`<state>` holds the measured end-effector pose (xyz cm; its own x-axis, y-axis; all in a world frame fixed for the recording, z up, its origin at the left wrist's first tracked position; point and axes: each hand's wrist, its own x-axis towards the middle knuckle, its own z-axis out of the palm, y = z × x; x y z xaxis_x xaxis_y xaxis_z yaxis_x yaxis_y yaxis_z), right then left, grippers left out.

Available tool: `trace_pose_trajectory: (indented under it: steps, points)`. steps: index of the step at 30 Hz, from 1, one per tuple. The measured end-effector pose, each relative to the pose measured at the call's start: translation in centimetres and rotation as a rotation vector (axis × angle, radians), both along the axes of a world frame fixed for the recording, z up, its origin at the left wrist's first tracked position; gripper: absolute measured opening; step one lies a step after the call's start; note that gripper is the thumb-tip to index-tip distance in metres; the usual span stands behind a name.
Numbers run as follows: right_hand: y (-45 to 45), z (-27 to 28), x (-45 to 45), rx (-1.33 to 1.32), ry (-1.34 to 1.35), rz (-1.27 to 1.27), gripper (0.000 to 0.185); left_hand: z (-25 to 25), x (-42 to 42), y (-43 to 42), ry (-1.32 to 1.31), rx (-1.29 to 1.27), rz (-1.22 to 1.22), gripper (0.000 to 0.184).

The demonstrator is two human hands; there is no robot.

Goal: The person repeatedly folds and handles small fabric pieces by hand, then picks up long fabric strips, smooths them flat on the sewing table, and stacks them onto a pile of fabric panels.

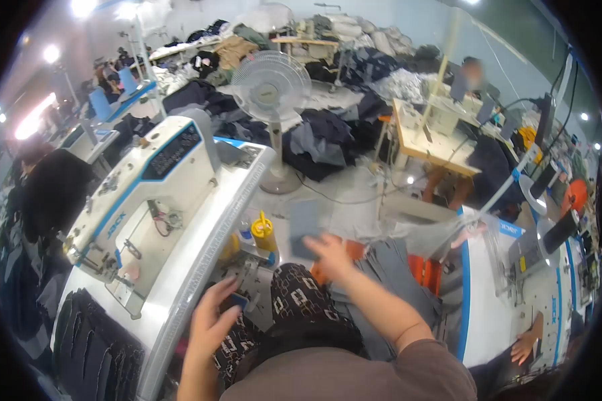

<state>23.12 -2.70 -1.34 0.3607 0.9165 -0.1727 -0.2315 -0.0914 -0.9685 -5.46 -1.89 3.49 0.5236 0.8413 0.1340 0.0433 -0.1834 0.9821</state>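
Observation:
My right hand (pixel 329 257) reaches forward over my lap and grips a small grey-blue piece of fabric (pixel 305 226), slightly blurred. My left hand (pixel 213 319) is raised beside my left knee, its fingers apart and nothing in it. Close to it stands the white sewing machine (pixel 155 180) with blue trim. Grey cut fabric pieces (pixel 388 274) lie in a stack under my right forearm. Between the machine and the held fabric stands a yellow bottle (pixel 263 232).
A pedestal fan (pixel 271 93) stands ahead, with dark fabric heaps (pixel 324 140) behind it. Dark cut pieces (pixel 97 347) hang at the machine's left front. Another machine (pixel 515 287) is on the right, with a co-worker's hand (pixel 527 344) near it. Someone sits by a table (pixel 408 137).

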Motion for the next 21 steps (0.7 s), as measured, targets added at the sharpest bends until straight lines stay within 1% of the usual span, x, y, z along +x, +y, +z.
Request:
trace_pose_trajectory:
  steps: [1, 2, 3, 4, 6, 7, 8, 9, 10, 11, 12, 13, 14, 15, 16, 17, 18, 19, 20, 21]
  points:
    - [1.5, -2.3, -2.1, 0.142, 0.189, 0.115, 0.033, -2.2, 1.4, 1.4, 0.032, 0.053, 0.000, 0.061]
    - [2.1, -2.0, -4.3, 0.139, 0.290, 0.231, 0.033, -4.9, 2.6, 2.9, 0.040, 0.115, 0.052, 0.063]
    - [3.0, -3.0, -6.5, 0.207, 0.400, 0.274, 0.033, -6.5, 3.6, 4.1, 0.054, 0.142, 0.104, 0.063]
    - [3.5, -3.2, -8.5, 0.299, 0.429, 0.267, 0.029, -9.0, 4.3, 5.3, 0.004, 0.157, 0.143, 0.056]
    - [3.9, -3.3, -10.6, 0.348, 0.450, 0.276, 0.030, -6.9, 5.0, 4.2, -0.273, -0.240, 0.137, 0.042]
    - [4.0, -3.1, -10.5, 0.355, 0.447, 0.294, 0.030, -6.9, 4.9, 4.3, -0.376, -0.307, 0.121, 0.031]
    - [3.4, -2.5, -10.0, 0.340, 0.458, 0.346, 0.033, -6.9, 4.3, 4.3, -0.380, -0.297, 0.135, 0.031]
    - [2.9, -2.1, -9.3, 0.322, 0.470, 0.399, 0.036, -6.9, 3.4, 4.4, -0.334, -0.289, 0.051, 0.029]
    - [2.5, -1.7, -8.2, 0.286, 0.517, 0.389, 0.039, -7.0, 2.4, 4.5, -0.288, -0.282, -0.032, 0.028]
    - [2.1, -1.3, -6.7, 0.246, 0.563, 0.379, 0.043, -7.5, 1.4, 4.8, -0.154, -0.216, -0.095, 0.024]
    - [1.8, -0.9, -5.0, 0.245, 0.560, 0.407, 0.048, -7.3, 0.4, 5.1, -0.157, -0.215, -0.080, 0.024]
    - [1.7, 0.3, -3.4, 0.303, 0.438, 0.532, 0.049, -6.9, -0.5, 5.6, 0.096, -0.076, -0.232, 0.021]
    - [1.4, 0.8, -2.0, 0.302, 0.434, 0.541, 0.049, -6.3, -0.8, 6.0, 0.349, 0.067, -0.385, 0.019]
    - [1.1, 1.2, -0.6, 0.259, 0.323, 0.663, 0.049, -4.9, -0.8, 5.9, 0.416, 0.100, -0.421, 0.017]
    - [0.9, 1.6, 0.1, 0.217, 0.208, 0.781, 0.049, -3.8, -0.5, 5.8, 0.410, 0.105, -0.418, 0.017]
    - [0.5, 2.1, 0.0, 0.220, -0.004, 0.850, 0.049, -2.9, -0.2, 5.7, 0.398, 0.116, -0.452, 0.014]
    - [0.2, 2.0, -0.2, 0.220, -0.012, 0.853, 0.049, -2.4, 0.0, 5.7, 0.387, 0.125, -0.486, 0.013]
    - [-0.1, 1.7, -0.5, 0.253, -0.294, 0.875, 0.049, -2.6, 0.1, 6.0, 0.381, 0.129, -0.483, 0.013]
    - [-0.4, 1.4, -0.9, 0.285, -0.577, 0.884, 0.049, -2.9, 0.2, 6.6, 0.435, 0.175, -0.519, 0.016]
    - [-0.6, 1.7, -1.5, 0.204, -0.531, 0.828, 0.043, -3.0, 0.2, 7.0, 0.489, 0.223, -0.557, 0.021]
